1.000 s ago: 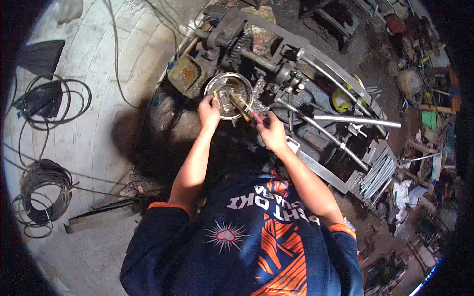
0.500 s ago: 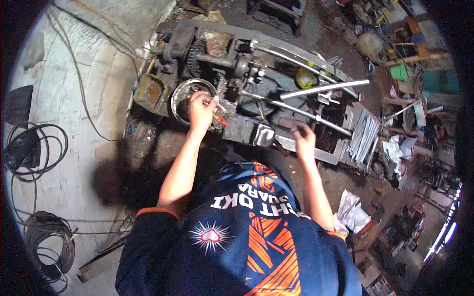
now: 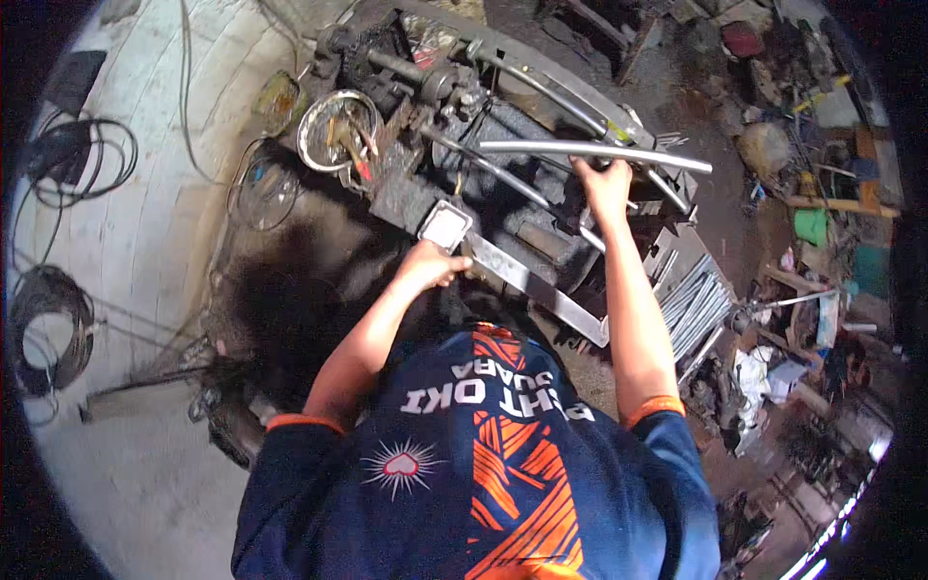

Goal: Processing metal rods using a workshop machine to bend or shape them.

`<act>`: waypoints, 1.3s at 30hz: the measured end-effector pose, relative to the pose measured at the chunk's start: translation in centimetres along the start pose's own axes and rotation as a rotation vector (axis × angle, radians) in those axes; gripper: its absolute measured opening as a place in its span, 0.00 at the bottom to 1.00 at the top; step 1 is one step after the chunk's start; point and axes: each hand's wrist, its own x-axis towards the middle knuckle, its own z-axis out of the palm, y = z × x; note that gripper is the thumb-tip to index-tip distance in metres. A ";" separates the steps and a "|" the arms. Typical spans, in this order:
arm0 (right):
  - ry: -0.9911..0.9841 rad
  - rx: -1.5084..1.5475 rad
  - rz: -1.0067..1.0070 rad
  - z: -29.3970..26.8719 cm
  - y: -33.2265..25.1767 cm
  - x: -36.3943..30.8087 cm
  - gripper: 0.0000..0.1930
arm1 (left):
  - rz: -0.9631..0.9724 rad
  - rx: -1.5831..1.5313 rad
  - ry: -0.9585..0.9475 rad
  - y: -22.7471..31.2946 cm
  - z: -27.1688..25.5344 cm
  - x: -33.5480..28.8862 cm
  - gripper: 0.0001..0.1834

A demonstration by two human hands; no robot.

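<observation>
My right hand (image 3: pixel 606 188) is at a long, slightly curved silver metal tube (image 3: pixel 667 159), its fingers partly hidden around the tube's near side. The tube lies across the rails of a dark, greasy machine (image 3: pixel 396 188). My left hand (image 3: pixel 427 267) is closed at the machine's near edge, just below a square, pale-faced box (image 3: pixel 446 225); whatever is in its fingers is hidden. From the box a flat metal bar (image 3: pixel 541 292) runs toward the right. A round metal basin (image 3: pixel 307 145), holding a brush-like tool with a red part (image 3: pixel 362 170), sits on the machine's left end.
A bundle of thin metal rods (image 3: pixel 696 307) lies at the machine's right end. Coiled black cables (image 3: pixel 48 333) lie on the pale surface at left. Scrap, a green container (image 3: pixel 810 226) and white sheets (image 3: pixel 752 382) clutter the right side.
My left hand has left the basin and moved down to the square box. My right hand has reached forward from the near edge to the silver tube. The view has turned somewhat.
</observation>
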 end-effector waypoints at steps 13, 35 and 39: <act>-0.001 0.305 -0.041 3.8 5.1 3.1 0.22 | 0.076 -0.028 0.194 -2.0 4.9 -2.4 0.12; 0.164 0.477 -0.288 3.8 2.4 2.3 0.08 | 0.421 -1.165 0.258 16.7 5.4 6.8 0.31; 0.182 0.432 -0.267 4.4 1.8 2.3 0.09 | 0.398 -1.156 0.335 18.8 6.3 7.7 0.27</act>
